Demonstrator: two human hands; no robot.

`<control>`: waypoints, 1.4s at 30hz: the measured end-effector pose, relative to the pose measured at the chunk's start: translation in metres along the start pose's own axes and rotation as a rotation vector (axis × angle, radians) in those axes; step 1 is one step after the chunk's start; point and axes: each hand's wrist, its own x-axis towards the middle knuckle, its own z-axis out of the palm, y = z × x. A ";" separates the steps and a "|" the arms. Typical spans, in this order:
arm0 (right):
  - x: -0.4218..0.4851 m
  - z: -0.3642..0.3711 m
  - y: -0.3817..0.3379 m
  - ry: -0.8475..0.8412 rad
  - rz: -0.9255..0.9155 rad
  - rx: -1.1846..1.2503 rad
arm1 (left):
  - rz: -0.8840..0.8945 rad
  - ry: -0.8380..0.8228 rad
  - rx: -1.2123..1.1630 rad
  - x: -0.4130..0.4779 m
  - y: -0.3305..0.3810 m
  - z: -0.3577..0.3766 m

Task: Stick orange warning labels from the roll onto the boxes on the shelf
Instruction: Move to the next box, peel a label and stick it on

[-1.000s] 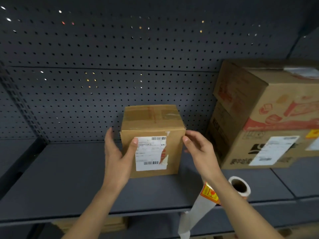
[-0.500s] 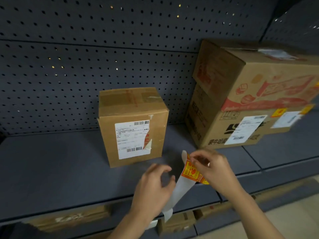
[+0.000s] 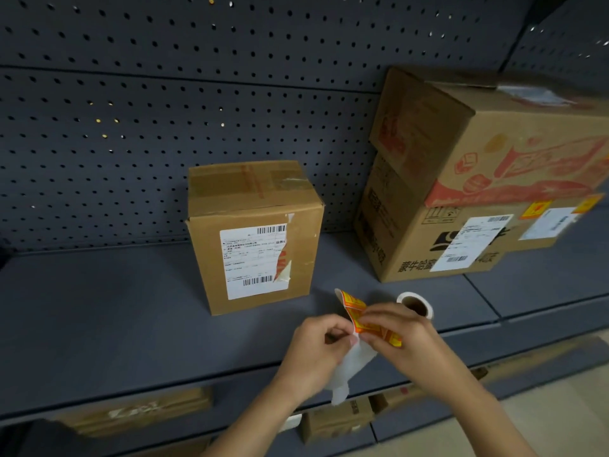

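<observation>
Left hand [image 3: 314, 352] now pinches orange labels [image 3: 353, 306] too.

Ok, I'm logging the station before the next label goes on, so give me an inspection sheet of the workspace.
Surface: dark grey shelf.
Job's things: small box mid-shelf, shipping label torn; upper box stacked on lower box at right; stuck labels on lower box; roll behind right hand.
Clutter: nothing seen.
Grippers: left hand pinches backing paper; right hand pinches orange label.
Cables: nothing seen.
Surroundings: pegboard behind; more boxes below; pale floor.
</observation>
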 end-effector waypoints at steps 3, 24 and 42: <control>0.005 -0.001 -0.008 -0.018 -0.053 -0.003 | 0.034 0.011 -0.013 -0.003 0.004 -0.009; 0.076 0.002 -0.055 0.309 -0.181 0.210 | -0.215 0.279 0.301 -0.040 0.007 -0.072; 0.088 0.044 -0.119 0.352 -0.760 0.026 | -0.062 0.562 -0.594 -0.068 0.058 -0.110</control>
